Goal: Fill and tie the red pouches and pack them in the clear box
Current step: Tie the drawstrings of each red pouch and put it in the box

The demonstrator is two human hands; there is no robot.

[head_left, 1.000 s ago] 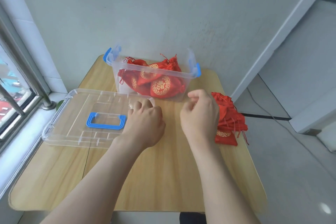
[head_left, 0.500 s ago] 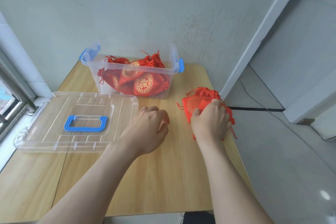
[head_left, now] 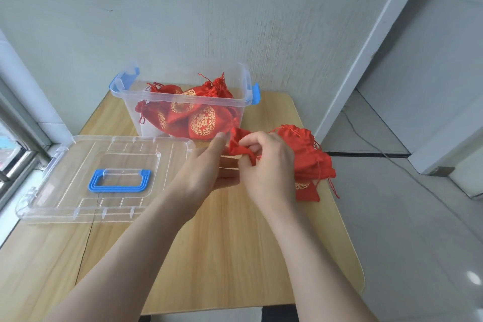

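Note:
A clear box (head_left: 243, 78) with blue latches stands at the back of the wooden table, and several filled red pouches (head_left: 201, 123) with gold prints lie inside it. My right hand (head_left: 266, 167) pinches an empty red pouch (head_left: 239, 142) in front of the box. My left hand (head_left: 206, 167) is beside it with straight fingers under the pouch and its thumb tip at the pouch's left edge. A pile of flat red pouches (head_left: 311, 162) lies on the table just right of my right hand.
The box's clear lid (head_left: 65, 185) with a blue handle (head_left: 119, 180) lies flat on the left of the table (head_left: 222, 256). A wall is right behind the box, a window frame at far left. The table's right edge drops to a grey floor.
My right hand reached to the pile at the right, took one red pouch and brought it left to the middle. My left hand opened and moved up to meet it.

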